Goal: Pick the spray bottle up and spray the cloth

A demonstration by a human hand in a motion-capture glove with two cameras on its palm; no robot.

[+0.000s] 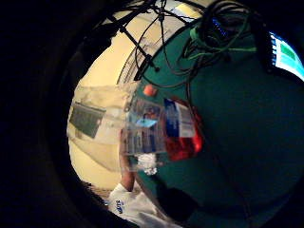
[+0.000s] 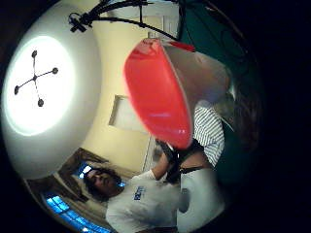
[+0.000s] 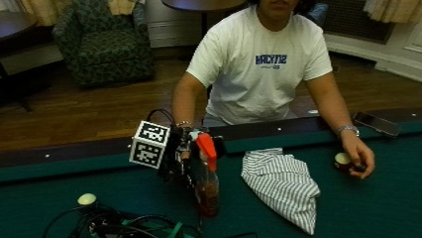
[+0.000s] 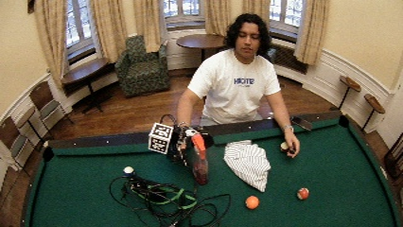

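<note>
While gloved right hand (image 3: pixel 179 154) grips clear spray bottle (image 3: pixel 205 183), crumpled striped cloth (image 3: pixel 282 186) beside

Fingers of the right hand (image 3: pixel 181 157) hidden behind the spray bottle (image 3: pixel 205 173), bottle's label blurred past reading in the little finger side palm view, lower corner of the striped cloth (image 3: pixel 284 186) nearly at the outside view's bottom edge, small thing under the bare hand (image 3: pixel 359 157) too small to name

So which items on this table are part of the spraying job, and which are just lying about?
Job:
spray bottle, gripped by the gloved right hand
striped cloth beside it

Lying about:
ball at the bare hand
white ball
orange ball
red ball
phone on the rail
</note>
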